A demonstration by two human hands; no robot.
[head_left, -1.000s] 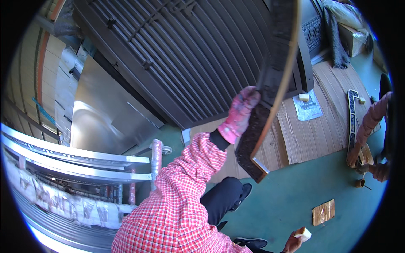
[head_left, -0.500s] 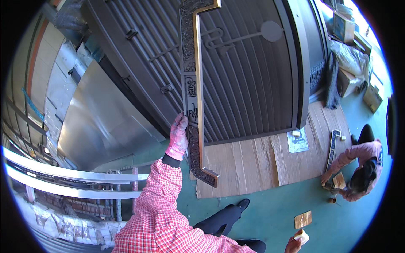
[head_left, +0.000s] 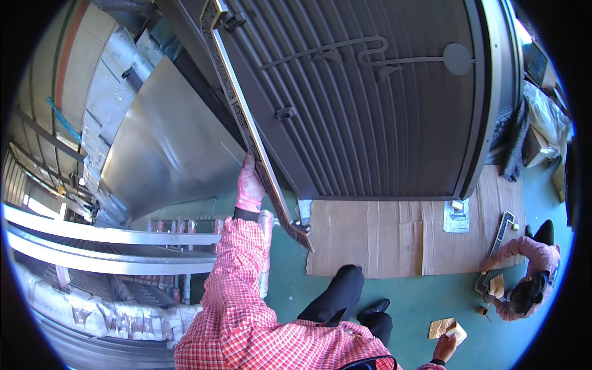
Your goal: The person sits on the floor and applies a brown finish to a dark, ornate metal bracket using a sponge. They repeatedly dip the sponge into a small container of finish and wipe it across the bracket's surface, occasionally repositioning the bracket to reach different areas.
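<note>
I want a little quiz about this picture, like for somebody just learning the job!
1. True or false: the left hand in the pink glove holds the long patterned metal strip against the edge of the dark ribbed door.
2. What lies on the green floor right under the door? A) a blue rug B) flattened cardboard C) a pile of sand
3. Fill in: the right hand, low in the picture, holds a small pale ____.

Key: 1 true; 2 B; 3 block.
</note>
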